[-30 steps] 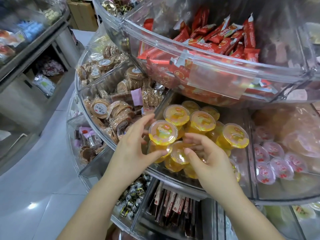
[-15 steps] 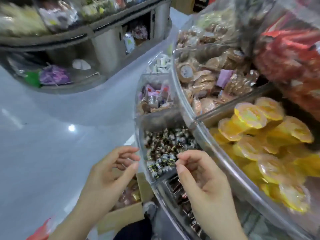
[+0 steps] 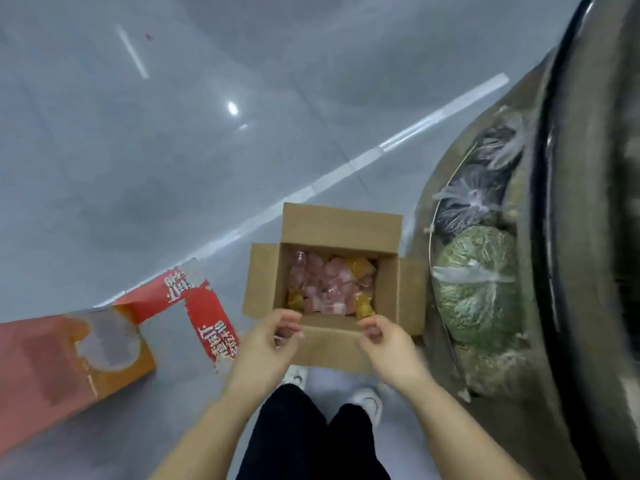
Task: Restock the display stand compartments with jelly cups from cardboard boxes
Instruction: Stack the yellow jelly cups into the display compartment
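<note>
An open cardboard box [image 3: 341,233] stands on the floor in front of my feet, flaps folded out. Inside lie several jelly cups [image 3: 329,289], mostly pink with a few yellow ones at the edges. My left hand [image 3: 268,344] hovers over the box's near-left flap, fingers loosely curled and holding nothing. Over the near-right flap my right hand [image 3: 388,344] does the same, empty. The display stand's base [image 3: 588,237] curves up the right side of the view; its jelly compartments are out of sight.
A flattened red and orange carton [image 3: 69,358] lies on the grey tiled floor at left. Bagged goods, one green [image 3: 478,285] and one dark [image 3: 474,188], sit in the stand's lowest tier at right. My legs and white shoes are below the box.
The view has swung down from the stand's yellow jelly compartment to the floor. Both empty hands have dropped from the compartment to just above the open box.
</note>
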`<state>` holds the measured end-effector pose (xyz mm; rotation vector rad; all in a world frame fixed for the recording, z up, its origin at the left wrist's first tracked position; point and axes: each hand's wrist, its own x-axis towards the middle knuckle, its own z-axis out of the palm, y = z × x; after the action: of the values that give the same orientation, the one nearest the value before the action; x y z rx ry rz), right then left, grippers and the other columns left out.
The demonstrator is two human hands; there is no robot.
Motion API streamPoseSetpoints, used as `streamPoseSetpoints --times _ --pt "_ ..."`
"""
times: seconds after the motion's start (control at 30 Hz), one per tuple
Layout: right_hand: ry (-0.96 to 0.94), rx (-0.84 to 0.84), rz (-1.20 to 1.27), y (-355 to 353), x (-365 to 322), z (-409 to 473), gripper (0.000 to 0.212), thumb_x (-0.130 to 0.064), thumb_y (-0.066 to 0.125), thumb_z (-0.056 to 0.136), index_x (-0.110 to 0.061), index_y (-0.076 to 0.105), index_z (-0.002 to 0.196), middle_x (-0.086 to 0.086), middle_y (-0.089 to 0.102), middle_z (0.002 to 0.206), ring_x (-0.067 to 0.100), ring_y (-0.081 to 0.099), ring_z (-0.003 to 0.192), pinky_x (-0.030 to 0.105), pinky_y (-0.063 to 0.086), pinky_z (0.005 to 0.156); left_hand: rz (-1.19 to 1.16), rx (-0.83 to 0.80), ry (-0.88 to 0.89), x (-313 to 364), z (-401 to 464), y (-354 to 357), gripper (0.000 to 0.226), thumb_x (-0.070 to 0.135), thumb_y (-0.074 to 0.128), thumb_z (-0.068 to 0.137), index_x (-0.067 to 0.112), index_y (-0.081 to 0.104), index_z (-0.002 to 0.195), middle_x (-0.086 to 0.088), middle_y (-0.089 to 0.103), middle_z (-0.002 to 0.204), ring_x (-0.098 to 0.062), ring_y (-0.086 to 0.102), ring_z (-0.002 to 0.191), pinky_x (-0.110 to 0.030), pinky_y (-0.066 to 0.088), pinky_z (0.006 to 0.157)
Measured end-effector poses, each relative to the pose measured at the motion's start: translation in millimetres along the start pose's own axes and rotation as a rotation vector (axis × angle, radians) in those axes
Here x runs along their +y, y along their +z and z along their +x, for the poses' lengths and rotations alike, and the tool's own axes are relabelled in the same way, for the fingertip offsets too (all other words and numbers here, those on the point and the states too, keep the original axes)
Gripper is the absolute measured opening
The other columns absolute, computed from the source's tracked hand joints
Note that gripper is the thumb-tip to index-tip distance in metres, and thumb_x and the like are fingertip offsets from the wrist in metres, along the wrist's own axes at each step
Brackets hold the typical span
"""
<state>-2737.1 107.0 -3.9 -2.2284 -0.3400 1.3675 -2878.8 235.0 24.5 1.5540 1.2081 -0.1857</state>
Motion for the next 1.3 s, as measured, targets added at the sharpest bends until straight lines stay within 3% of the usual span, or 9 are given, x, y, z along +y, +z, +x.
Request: streamPoseSetpoints --times 0.1,0.2,0.5,0.67,0.77,0.83,0.97,1.17,1.3 --pt "0.089 -0.001 -0.142 31.5 39.6 91.8 0.022 -0.016 0.056 0.088 -0.009 0.063 0.107 0.005 0.063 0.088 0.023 0.058 0.084 0.026 0.041 0.072 0.106 -0.077 -0.03 -49.0 79.0 30.2 0.024 0.013 0.062 0.085 0.016 0.06 0.109 0.004 0.062 0.096 -0.007 0.059 0.088 -0.005 0.04 0.073" --pt "0.123 -0.005 -0.336 56.6 77.3 163.2 0.026 -0.019 0.052 0.088 -0.008 0.062 0.109 0.017 0.065 0.112 0.034 0.059 0.103 0.029 0.044 0.079 0.223 -0.121 -0.175 -94.9 151.3 63.0 0.038 0.023 0.063 0.085 0.009 0.054 0.119 -0.005 0.06 0.115 -0.023 0.057 0.11 -0.021 0.038 0.085" --pt "0.287 -0.213 -0.729 105.8 155.3 284.2 0.053 -0.036 0.048 0.092 -0.005 0.039 0.135 0.013 0.05 0.135 0.027 0.052 0.12 0.029 0.043 0.093 0.379 -0.312 -0.545 -171.4 269.4 142.1 0.049 0.028 0.051 0.094 0.002 0.042 0.134 -0.02 0.042 0.14 -0.035 0.04 0.128 -0.035 0.035 0.106" --pt "0.35 -0.126 -0.655 108.3 161.1 296.1 0.065 -0.032 0.059 0.087 -0.005 0.029 0.138 0.014 0.044 0.139 0.03 0.048 0.124 0.034 0.043 0.096 0.389 -0.305 -0.495 -185.5 291.5 150.2 0.038 0.031 0.037 0.098 0.011 0.054 0.125 -0.014 0.053 0.131 -0.03 0.049 0.121 -0.037 0.038 0.103" --pt "0.302 -0.087 -0.416 99.9 154.1 287.6 0.064 -0.041 0.066 0.078 -0.01 0.045 0.129 0.011 0.053 0.13 0.027 0.055 0.112 0.03 0.045 0.088 -0.024 -0.078 -0.639 -187.4 286.5 149.6 0.042 0.035 0.05 0.093 0.005 0.055 0.122 -0.016 0.061 0.118 -0.03 0.058 0.108 -0.038 0.047 0.093" --pt "0.249 -0.059 -0.213 97.2 149.3 275.5 0.041 -0.036 0.065 0.078 -0.014 0.056 0.112 0.01 0.061 0.118 0.023 0.058 0.094 0.026 0.044 0.076 -0.352 -0.028 -0.7 -183.2 282.4 145.7 0.031 0.032 0.051 0.092 0.012 0.056 0.115 -0.008 0.064 0.1 -0.024 0.062 0.082 -0.033 0.051 0.068" --pt "0.215 -0.037 -0.107 100.6 147.6 261.9 0.044 -0.034 0.064 0.079 -0.016 0.054 0.118 0.01 0.059 0.12 0.027 0.057 0.105 0.028 0.044 0.084 -0.731 0.026 -0.777 -176.4 286.9 139.1 0.022 0.024 0.042 0.098 0.014 0.058 0.087 -0.004 0.064 0.058 -0.016 0.06 0.047 -0.023 0.048 0.042" --pt "0.214 0.184 0.163 93.1 145.7 267.8 0.045 -0.032 0.072 0.073 -0.016 0.044 0.105 0.003 0.058 0.099 0.022 0.059 0.092 0.035 0.051 0.083 -0.491 -0.106 -0.81 -166.7 283.9 137.3 0.008 0.025 0.053 0.086 0.019 0.052 0.082 -0.001 0.055 0.077 -0.013 0.052 0.063 -0.021 0.037 0.051" --pt "0.074 0.314 0.333 85.2 117.6 219.3 0.033 -0.018 0.072 0.07 -0.023 0.051 0.095 -0.003 0.059 0.088 0.012 0.056 0.079 0.024 0.048 0.069 -0.385 0.043 -0.528 -135.7 246.7 125.4 0.023 0.033 0.066 0.075 0.017 0.058 0.089 -0.005 0.061 0.089 -0.02 0.058 0.073 -0.027 0.046 0.061"
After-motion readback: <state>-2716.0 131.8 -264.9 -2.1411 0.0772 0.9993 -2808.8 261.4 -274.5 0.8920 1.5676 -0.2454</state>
